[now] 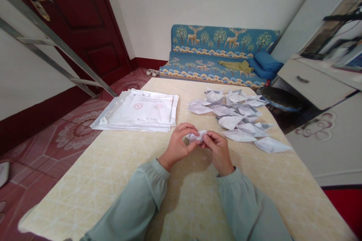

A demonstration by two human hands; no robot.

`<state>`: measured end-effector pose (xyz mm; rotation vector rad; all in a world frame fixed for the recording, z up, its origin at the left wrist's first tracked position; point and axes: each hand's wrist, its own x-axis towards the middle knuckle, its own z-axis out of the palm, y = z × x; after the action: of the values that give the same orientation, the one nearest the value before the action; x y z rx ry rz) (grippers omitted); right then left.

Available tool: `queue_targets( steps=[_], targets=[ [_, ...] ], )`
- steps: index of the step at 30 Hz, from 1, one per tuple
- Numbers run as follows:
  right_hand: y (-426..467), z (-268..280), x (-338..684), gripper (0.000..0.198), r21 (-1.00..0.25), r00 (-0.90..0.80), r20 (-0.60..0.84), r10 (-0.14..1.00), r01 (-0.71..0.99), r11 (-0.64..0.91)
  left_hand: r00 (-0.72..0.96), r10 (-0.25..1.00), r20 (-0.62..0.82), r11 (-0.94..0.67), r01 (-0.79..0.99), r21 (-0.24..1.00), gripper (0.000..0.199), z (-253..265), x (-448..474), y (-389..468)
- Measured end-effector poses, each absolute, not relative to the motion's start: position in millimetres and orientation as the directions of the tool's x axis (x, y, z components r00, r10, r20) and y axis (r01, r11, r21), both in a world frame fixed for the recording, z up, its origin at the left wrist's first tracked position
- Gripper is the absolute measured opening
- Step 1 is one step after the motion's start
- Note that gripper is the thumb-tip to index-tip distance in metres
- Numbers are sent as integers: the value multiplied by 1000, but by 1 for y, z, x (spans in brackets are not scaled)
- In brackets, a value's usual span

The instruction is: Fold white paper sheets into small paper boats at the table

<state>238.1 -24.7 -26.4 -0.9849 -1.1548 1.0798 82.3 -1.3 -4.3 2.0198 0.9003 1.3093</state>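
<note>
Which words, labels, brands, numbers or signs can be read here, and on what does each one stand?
No text can be read.
Paper stack: printed lines and two round red stamps, too small and blurred.
Folded papers: any print is too small.
Held paper: no readable text.

lt grey-green L sleeve (132, 197), matching R sleeve (250, 203), both long & loose, plain fabric w/ soft creases, 2 gathered cuffs (161, 167), thin dk edge (234, 168) at R wrist, L hand (180, 144) & R hand (220, 151) bare
</note>
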Motion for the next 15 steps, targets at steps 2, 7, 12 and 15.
queue_targets(
  steps=[2, 7, 12, 15],
  targets=[
    [-25, -28, 238, 12, -968, 69, 203, 977, -139, 211, 288, 788, 544, -603, 182, 777, 13, -5, 83, 0],
    [-24, -27, 237, 11, -965, 65, 211, 975, -147, 219, 280, 808, 518, -560, 92, 824, 7, -6, 83, 0],
    [-25, -26, 234, 11, -960, 85, 202, 976, -181, 215, 281, 787, 550, -592, 93, 800, 8, -8, 83, 0],
    [-26, -27, 233, 12, -957, 91, 199, 976, -196, 213, 280, 771, 572, -621, 133, 772, 11, -11, 84, 0]
  ],
)
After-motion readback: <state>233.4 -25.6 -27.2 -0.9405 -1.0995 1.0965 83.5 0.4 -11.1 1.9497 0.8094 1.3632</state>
